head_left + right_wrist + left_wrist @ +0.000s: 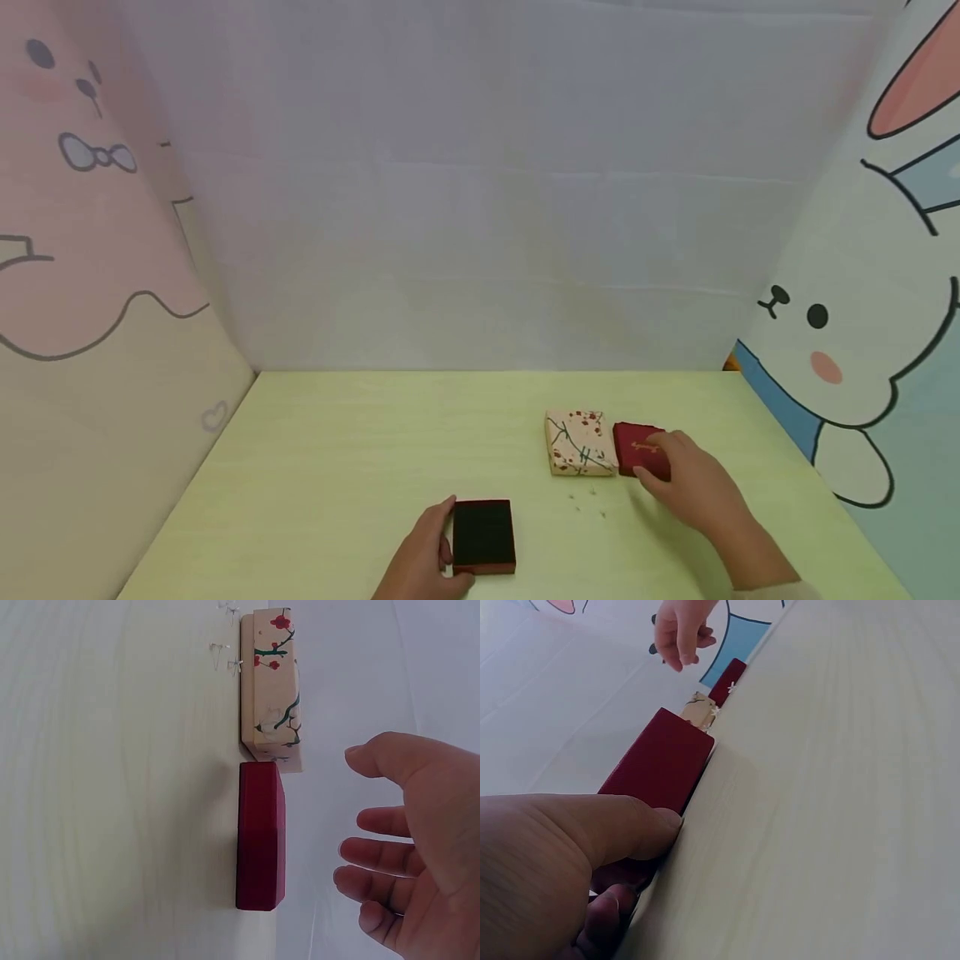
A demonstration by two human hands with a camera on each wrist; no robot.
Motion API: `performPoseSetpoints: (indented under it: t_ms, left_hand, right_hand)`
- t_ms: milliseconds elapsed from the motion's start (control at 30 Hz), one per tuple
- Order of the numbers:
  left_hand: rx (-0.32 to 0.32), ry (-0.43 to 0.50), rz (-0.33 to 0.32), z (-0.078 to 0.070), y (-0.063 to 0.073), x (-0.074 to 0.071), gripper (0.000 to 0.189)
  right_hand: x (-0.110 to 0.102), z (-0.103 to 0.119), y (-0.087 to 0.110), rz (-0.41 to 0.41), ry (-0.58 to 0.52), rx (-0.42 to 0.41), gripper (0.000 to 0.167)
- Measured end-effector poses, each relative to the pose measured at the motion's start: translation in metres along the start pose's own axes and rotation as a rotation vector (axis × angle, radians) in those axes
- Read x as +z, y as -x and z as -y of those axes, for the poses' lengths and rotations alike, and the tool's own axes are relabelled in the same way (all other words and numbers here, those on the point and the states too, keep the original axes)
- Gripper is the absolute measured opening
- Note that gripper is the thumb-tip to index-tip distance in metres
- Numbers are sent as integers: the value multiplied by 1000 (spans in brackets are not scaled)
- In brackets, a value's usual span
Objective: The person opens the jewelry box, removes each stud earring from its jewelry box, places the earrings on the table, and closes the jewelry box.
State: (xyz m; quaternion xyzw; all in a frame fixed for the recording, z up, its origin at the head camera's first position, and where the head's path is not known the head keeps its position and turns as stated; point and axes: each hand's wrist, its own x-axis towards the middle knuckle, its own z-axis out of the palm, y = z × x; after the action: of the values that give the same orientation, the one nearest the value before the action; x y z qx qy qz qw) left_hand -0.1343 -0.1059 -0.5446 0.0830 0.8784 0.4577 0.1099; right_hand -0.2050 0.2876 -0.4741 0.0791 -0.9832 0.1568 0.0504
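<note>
My left hand [427, 554] grips the left edge of a small square red box part [483, 533] at the table's front; its upward face is black. In the left wrist view, the thumb lies along the red side of that box part [660, 761]. My right hand [697, 483] is over a dark red box piece [637, 448] with gold lettering. The right wrist view has this hand [420, 832] apart from the red piece [259, 836], fingers loosely curved around nothing. Just left of it sits a cream box [581, 444] with red blossoms and green branches.
Several tiny pale pieces [592, 492], too small to identify, lie in front of the cream box. The pale table [337, 450] meets a white cloth wall [480, 208] at the back. Cartoon-printed panels [847, 350] stand at both sides.
</note>
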Motion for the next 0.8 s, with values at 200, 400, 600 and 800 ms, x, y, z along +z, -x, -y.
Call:
performPoseSetpoints:
  t_ms: [200, 400, 600, 800]
  left_hand:
    - [-8, 3, 2, -2, 0, 0, 97]
    - [-15, -2, 2, -4, 0, 1, 97]
    - [-11, 2, 9, -2, 0, 1, 98]
    - [17, -6, 0, 0, 0, 0, 97]
  right_hand:
    - [-7, -10, -10, 18, 69, -34, 58]
    - [-9, -23, -25, 85, 115, 19, 71]
    - [-12, -34, -33, 130, 135, 30, 89]
    - [-8, -36, -40, 185, 116, 22, 109]
